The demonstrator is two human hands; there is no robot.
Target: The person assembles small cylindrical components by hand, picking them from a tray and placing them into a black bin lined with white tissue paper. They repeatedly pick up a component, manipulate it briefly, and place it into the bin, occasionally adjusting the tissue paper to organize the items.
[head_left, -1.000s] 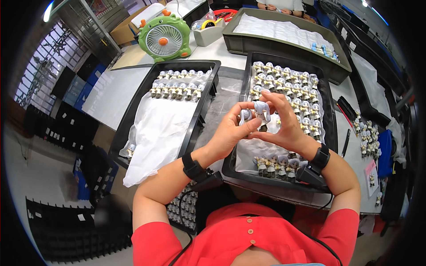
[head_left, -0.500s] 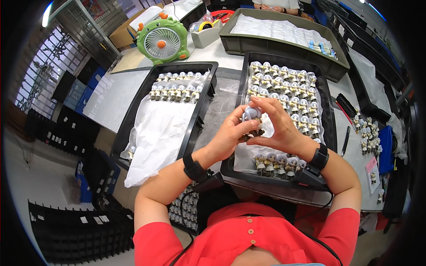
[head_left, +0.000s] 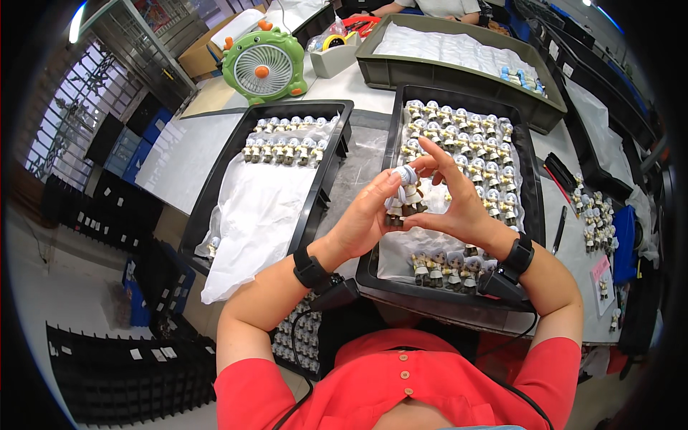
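A small figurine (head_left: 403, 195) with pale grey hair, a white outfit and dark lower parts is held above the right-hand black tray (head_left: 536, 208). My left hand (head_left: 364, 218) grips it from the left, thumb beside its head. My right hand (head_left: 462, 211) curves round its other side, thumb by the feet and fingers by the head, index finger raised. Rows of similar figurines (head_left: 474, 143) lie on white sheeting in the tray beneath. Several larger-looking ones (head_left: 454, 266) lie along its near edge.
On the left, another black tray (head_left: 314, 208) holds two rows of figurines and a white sheet (head_left: 251, 215). Behind are a green fan (head_left: 262, 66), a tape dispenser (head_left: 335, 60) and an olive bin (head_left: 459, 83). Loose figurines (head_left: 596, 218) and a blue container (head_left: 625, 244) sit right. A person (head_left: 444, 8) sits opposite.
The figurine has turned in my fingers and now shows another side. My right index finger has lifted away from its head. The person opposite has shifted, showing more of an arm.
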